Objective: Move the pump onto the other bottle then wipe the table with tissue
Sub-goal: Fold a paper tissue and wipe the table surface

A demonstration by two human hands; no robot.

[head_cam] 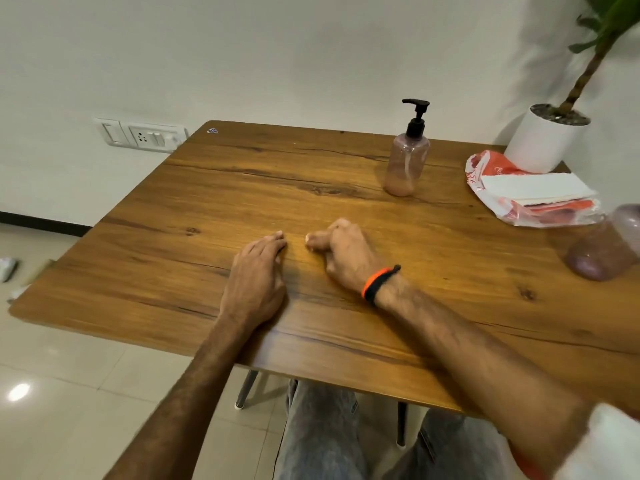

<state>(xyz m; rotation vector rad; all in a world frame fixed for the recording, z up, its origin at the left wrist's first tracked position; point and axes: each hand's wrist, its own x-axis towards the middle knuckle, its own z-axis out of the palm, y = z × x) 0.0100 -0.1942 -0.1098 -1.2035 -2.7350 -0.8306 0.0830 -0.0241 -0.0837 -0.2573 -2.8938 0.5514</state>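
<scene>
A clear pinkish bottle [406,164] with a black pump [416,116] on top stands upright at the far middle-right of the wooden table [173,271]. A second purplish bottle [607,249] without a pump stands blurred at the right edge. White tissues [535,187] lie on a red-and-white plastic packet [491,171] at the far right. My left hand [256,278] rests flat on the table, fingers together, holding nothing. Beside it, my right hand [346,254], with an orange-black wristband, is loosely curled on the table and holds nothing.
A white pot [543,140] with a green plant stands at the table's far right corner, behind the tissue packet. A wall socket panel [142,135] sits beyond the far left corner. Tiled floor lies to the left; my knees are under the near edge.
</scene>
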